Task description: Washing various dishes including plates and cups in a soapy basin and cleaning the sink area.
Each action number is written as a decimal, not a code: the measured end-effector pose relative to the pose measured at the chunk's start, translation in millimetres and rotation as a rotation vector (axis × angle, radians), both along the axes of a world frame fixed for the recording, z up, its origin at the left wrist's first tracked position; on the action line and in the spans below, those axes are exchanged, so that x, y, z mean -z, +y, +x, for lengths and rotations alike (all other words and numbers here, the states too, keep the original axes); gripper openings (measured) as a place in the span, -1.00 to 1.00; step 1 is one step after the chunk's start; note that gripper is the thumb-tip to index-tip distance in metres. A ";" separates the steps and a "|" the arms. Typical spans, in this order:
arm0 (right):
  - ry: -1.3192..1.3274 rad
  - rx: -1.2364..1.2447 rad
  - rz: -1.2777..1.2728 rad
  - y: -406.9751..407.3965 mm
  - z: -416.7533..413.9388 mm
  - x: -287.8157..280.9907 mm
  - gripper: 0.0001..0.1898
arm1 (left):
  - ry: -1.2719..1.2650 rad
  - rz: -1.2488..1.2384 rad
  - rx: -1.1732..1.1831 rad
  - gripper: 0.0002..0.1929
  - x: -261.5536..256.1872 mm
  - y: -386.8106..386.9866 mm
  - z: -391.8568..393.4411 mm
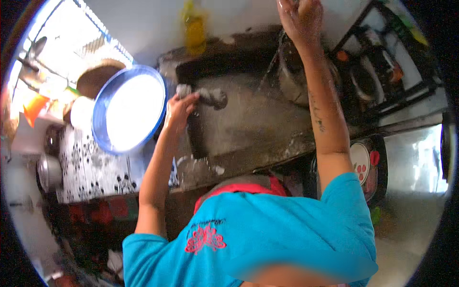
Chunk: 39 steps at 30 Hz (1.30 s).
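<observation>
At the left end of the wet stone sink (244, 118), my left hand (182, 109) has its fingers around a small grey object (214, 98), too blurred to name. Part of that object sticks out past my fingertips. My right hand (303, 21) reaches up to the top edge of the view with curled fingers. Whatever it grips is mostly cut off. A thin stream of water (269, 66) falls below it into the sink, beside a round metal pot (293, 80). Left of my left hand stands a blue plastic tub (97, 123), its inside washed out by glare.
A yellow bottle (195, 34) stands on the ledge behind the sink. At right, a dark metal rack (394, 95) holds dishes. Patterned tiles (96, 168) cover the left counter, with a metal pot (49, 172) at its far end. A plate with red spots (359, 159) sits low at right.
</observation>
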State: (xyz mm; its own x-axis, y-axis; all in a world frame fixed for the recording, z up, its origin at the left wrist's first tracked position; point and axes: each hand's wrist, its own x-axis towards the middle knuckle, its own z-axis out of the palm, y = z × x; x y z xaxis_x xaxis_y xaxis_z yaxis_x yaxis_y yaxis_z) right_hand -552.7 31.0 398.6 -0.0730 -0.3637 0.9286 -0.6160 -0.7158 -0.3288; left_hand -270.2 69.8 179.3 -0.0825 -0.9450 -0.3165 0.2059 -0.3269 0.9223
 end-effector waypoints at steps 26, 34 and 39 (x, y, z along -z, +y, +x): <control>-0.107 -0.068 0.730 50.8 58.7 218.8 -0.76 | -0.415 -0.610 0.166 -0.44 11.3 54.7 -14.2; 0.141 0.008 0.324 41.1 46.1 126.2 -0.77 | -0.912 -0.286 0.521 -0.64 -3.9 55.9 13.9; 0.005 -0.100 0.532 43.8 51.8 102.7 -0.74 | -0.997 -0.420 0.601 -0.58 14.9 31.5 28.7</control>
